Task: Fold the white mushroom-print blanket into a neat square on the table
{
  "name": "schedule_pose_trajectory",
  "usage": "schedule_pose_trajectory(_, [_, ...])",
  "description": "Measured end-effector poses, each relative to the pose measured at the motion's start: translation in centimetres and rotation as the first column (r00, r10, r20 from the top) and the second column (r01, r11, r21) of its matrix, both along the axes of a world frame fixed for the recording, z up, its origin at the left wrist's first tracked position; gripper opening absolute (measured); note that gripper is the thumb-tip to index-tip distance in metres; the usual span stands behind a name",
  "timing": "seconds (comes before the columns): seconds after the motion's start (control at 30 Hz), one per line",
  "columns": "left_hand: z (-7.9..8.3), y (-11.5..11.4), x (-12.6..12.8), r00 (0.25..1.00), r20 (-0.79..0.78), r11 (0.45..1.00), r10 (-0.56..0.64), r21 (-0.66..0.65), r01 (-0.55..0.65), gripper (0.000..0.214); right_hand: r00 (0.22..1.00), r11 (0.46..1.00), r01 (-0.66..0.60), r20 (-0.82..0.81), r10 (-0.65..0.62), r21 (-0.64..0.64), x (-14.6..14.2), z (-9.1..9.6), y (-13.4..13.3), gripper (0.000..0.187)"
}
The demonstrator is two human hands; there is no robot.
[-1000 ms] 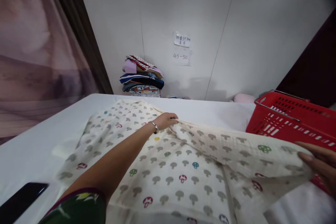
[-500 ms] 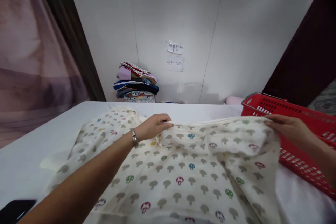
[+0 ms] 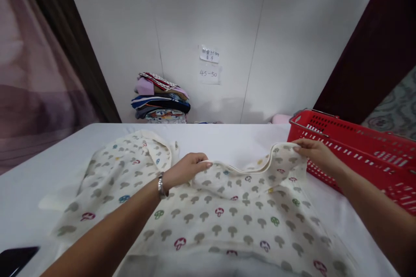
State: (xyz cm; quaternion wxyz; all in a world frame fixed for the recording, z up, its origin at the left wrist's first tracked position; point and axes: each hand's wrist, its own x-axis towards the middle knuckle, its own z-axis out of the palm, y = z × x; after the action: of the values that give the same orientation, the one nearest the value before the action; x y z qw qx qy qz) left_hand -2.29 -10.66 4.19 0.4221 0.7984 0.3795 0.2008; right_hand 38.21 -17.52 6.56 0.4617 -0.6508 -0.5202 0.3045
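A cream cloth (image 3: 224, 220) printed with grey and coloured mushrooms lies spread over the white table, its exact kind unclear. My left hand (image 3: 186, 171), a metal band at its wrist, pinches the cloth's bound far edge near the middle. Farther right, my right hand (image 3: 313, 151) grips the same edge between thumb and fingers. Between both hands the raised edge sags in a loose curve. To the left of my left hand, a rumpled part of the cloth lies on the table with a curled, bound edge.
A red plastic basket (image 3: 351, 151) stands at the right, close beside my right hand. Folded clothes (image 3: 160, 99) are stacked at the back against the wall. A dark phone-like object (image 3: 17, 259) lies on the white table (image 3: 29, 186) at the lower left. Paper notes (image 3: 209, 65) hang on the wall.
My right hand has moved left, toward my left hand, with the cloth edge in it. The edge, nearly straight before, now sags between the hands. The view has shifted slightly.
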Motion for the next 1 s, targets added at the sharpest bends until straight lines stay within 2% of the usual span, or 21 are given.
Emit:
schedule_pose_trajectory(0.1, [-0.5, -1.9, 1.7, 0.999, -0.044, 0.998, 0.006, 0.057, -0.004, 0.031, 0.971, 0.972, -0.204, 0.102, 0.217, -0.119, -5.8, -1.2, -0.9, 0.042])
schedule_pose_trajectory(0.2, [-0.8, -3.7, 3.5, 0.996, -0.091, 0.986, -0.004, 0.166, 0.019, 0.028, 0.853, 0.865, -0.471, 0.159, 0.496, -0.171, -12.0, -2.7, -2.5, 0.043])
schedule_pose_trajectory(0.23, [-0.9, -4.1, 4.0, 0.996, -0.092, 0.98, -0.001, 0.196, 0.019, 0.026, 0.809, 0.829, -0.526, 0.191, 0.556, -0.189, -13.6, -3.2, -3.0, 0.045])
schedule_pose_trajectory(0.3, [-1.0, -4.6, 4.6, 0.995, -0.094, 0.972, 0.013, 0.234, 0.01, 0.023, 0.769, 0.802, -0.558, 0.231, 0.597, -0.213, -16.0, -4.1, -3.5, 0.052])
schedule_pose_trajectory(0.37, [-1.1, -5.0, 4.8, 0.996, -0.087, 0.97, -0.013, 0.242, 0.034, 0.02, 0.78, 0.812, -0.545, 0.229, 0.582, -0.206, -17.3, -4.8, -3.4, 0.056])
schedule_pose_trajectory(0.43, [-1.3, -5.2, 4.6, 0.994, -0.089, 0.964, -0.061, 0.253, 0.082, 0.018, 0.77, 0.796, -0.579, 0.201, 0.605, -0.178, -17.7, -5.3, -3.1, 0.051])
schedule_pose_trajectory(0.5, [-1.7, -5.3, 4.3, 0.991, -0.106, 0.954, -0.087, 0.278, 0.114, 0.02, 0.718, 0.738, -0.653, 0.174, 0.674, -0.171, -17.6, -5.6, -2.8, 0.04])
schedule_pose_trajectory(0.57, [-2.2, -5.2, 3.8, 0.985, -0.13, 0.947, -0.11, 0.286, 0.143, 0.024, 0.682, 0.698, -0.681, 0.157, 0.714, -0.221, -17.2, -5.7, -2.9, 0.029])
schedule_pose_trajectory(0.67, [-2.9, -4.9, 2.6, 0.97, -0.153, 0.929, -0.187, 0.293, 0.225, 0.022, 0.691, 0.704, -0.638, 0.17, 0.702, -0.312, -16.1, -5.4, -3.5, 0.028])
schedule_pose_trajectory(0.73, [-3.4, -4.6, 1.5, 0.965, -0.168, 0.905, -0.202, 0.344, 0.249, 0.027, 0.705, 0.713, -0.615, 0.171, 0.689, -0.336, -15.4, -5.0, -4.0, 0.029])
schedule_pose_trajectory(0.87, [-4.3, -3.8, -1.2, 0.975, -0.164, 0.862, -0.151, 0.462, 0.211, 0.051, 0.746, 0.726, -0.585, 0.113, 0.656, -0.361, -14.3, -4.6, -4.3, 0.032])
schedule_pose_trajectory(1.0, [-5.2, -3.3, -4.2, 0.988, -0.144, 0.854, -0.063, 0.505, 0.127, 0.052, 0.749, 0.72, -0.589, 0.087, 0.657, -0.368, -14.1, -4.8, -4.4, 0.032])
